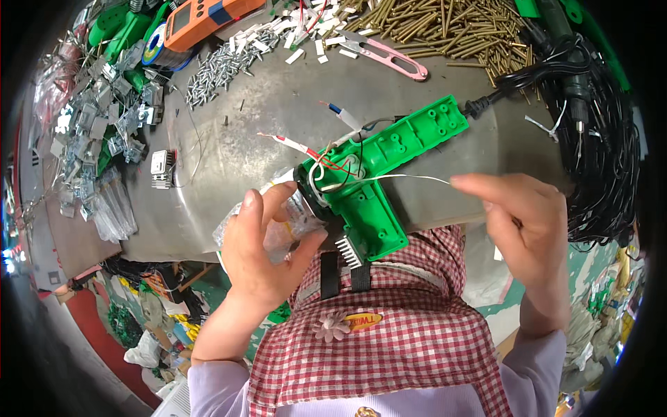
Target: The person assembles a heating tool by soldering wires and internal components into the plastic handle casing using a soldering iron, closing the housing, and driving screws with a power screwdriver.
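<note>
Grey worktop [236, 139], green housing [379, 219] open at its near edge.
Left hand [258, 260] curls around a clear-wrapped part [281, 234]; right hand [526, 226] pinches a thin white wire [410, 176].

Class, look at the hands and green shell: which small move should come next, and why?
Perhaps the right hand should guide the white wire into the green shell: the wire stretches past the shell's edge to that hand, while the left hand holds the plastic-wrapped part beside it.

Housing shell [417, 137] at the front edge of the workbench [229, 142]; thread snips [366, 46] and screws [451, 31] behind it, cord bundle [606, 170] right, spool [154, 47] rear left.
</note>
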Motion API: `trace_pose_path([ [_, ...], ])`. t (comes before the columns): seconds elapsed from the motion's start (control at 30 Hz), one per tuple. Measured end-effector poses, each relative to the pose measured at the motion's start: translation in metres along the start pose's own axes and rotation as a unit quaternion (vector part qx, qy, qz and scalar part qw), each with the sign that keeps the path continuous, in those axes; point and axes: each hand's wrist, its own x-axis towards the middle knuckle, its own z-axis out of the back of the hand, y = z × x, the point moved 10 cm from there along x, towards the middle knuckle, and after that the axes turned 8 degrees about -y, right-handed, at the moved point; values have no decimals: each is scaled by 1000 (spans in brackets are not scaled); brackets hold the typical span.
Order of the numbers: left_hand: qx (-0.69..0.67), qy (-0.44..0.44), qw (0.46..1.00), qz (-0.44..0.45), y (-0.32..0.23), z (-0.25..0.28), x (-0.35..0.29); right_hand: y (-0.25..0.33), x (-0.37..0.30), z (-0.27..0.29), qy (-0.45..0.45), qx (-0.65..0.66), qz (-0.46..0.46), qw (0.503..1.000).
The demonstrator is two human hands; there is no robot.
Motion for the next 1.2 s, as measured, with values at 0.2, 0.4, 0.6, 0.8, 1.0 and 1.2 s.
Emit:
trace_pose_path([
  [0.2,-62,-14,997,52,8,-8,-2,-2,11,-24,8,53,45,998],
  [0.4,-163,-71,972,155,23,-10,-11,-26,18,-66,129,168,-97,973],
  [0.6,-180,-58,977,98,27,-6,0,-9,19,-70,135,98,38,985],
  [0.8,-43,-105,991,-68,30,3,26,28,7,-88,82,-76,134,985],
  [1.0,26,30,999,-12,35,-11,43,15,25,-106,126,116,-16,985],
  [1.2,9,21,1000,0,37,-12,41,41,23,-114,86,-124,159,976],
])
